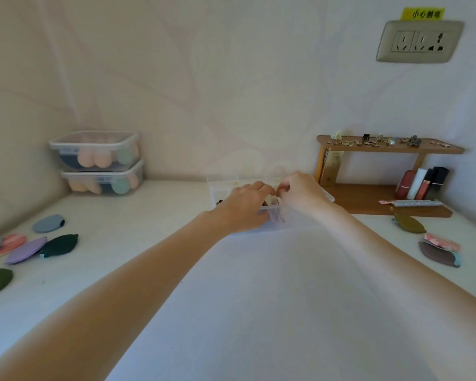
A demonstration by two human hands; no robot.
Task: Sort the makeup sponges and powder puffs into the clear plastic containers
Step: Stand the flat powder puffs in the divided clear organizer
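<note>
Both my hands reach to the far middle of the white table, over an open clear plastic container [220,188] with its lid up behind. My left hand [245,206] curls over the container's front rim. My right hand [300,192] pinches something small at the fingertips; what it is stays hidden. A pinkish puff [276,217] stands at the container's front edge between the hands. Loose powder puffs lie at the left: grey-blue [48,223], lilac [25,251], dark green [59,245]. At the right lie an olive puff [408,223] and a mauve puff [437,253].
Two stacked lidded clear containers [99,163] holding peach and green sponges stand in the back left corner. A wooden shelf [382,199] with lipsticks and small jewellery stands at the back right. A wall socket [418,41] sits high on the right wall.
</note>
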